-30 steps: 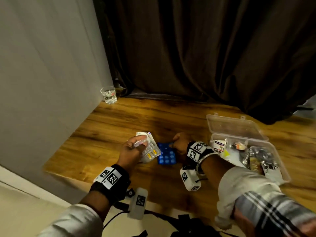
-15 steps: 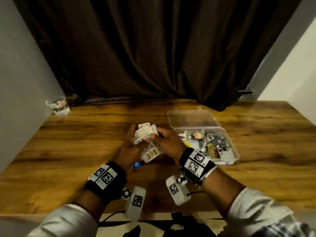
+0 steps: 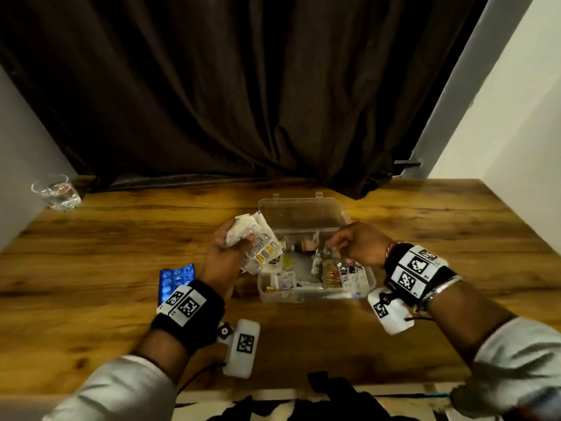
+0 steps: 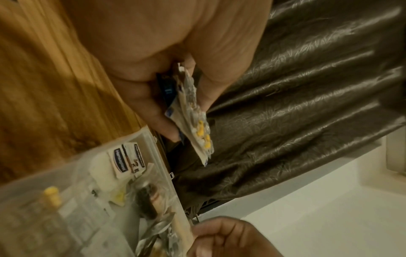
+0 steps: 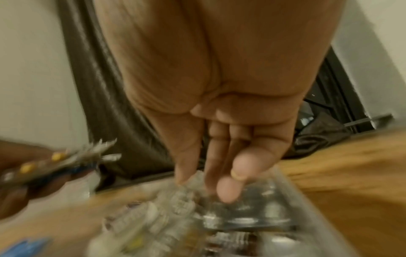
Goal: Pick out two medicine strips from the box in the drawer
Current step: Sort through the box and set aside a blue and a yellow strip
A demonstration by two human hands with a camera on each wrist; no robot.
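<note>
Two hands over the wooden table point(image 3: 121, 253), both forearms reaching fwd from the near edge. Left hand point(image 3: 226, 256) is raised just left of the clear plastic box point(image 3: 315, 294), palm turned inward, thumb and fingers clamped round a bunch of medicine strips point(image 3: 258, 244) fanned up and to the right; one strip shows yellow and grey capsules. Right hand point(image 3: 358, 246) hangs over the right half of the open box, wrist bent down, fingers pointing into the contents. Box lid point(image 3: 299, 212) lies folded back toward the dark curtain point(image 3: 243, 86).

Blue strip point(image 3: 177, 279) lies flat on the table, left of the left wrist, apart from the box.

Left wrist view adds what the head view hides: the bunch point(image 4: 193, 114) is seen edge-on, pinched between thumb point(image 4: 211, 76) and fingers, w/ a dark blue strip tucked behind the silver one; box interior point(image 4: 123, 173) shows a white labelled packet and a brown bottle lying on its side.

Right wrist view, v. blurred: fingers point(image 5: 228, 187) reach down, tips at crinkled silver foil point(image 5: 184, 189) in the box. Thumb and forefinger look close to pinching it, but can't tell if the hand actually grips anything.

Glass point(image 3: 56, 192) stands at the far left corner, well apart.
</note>
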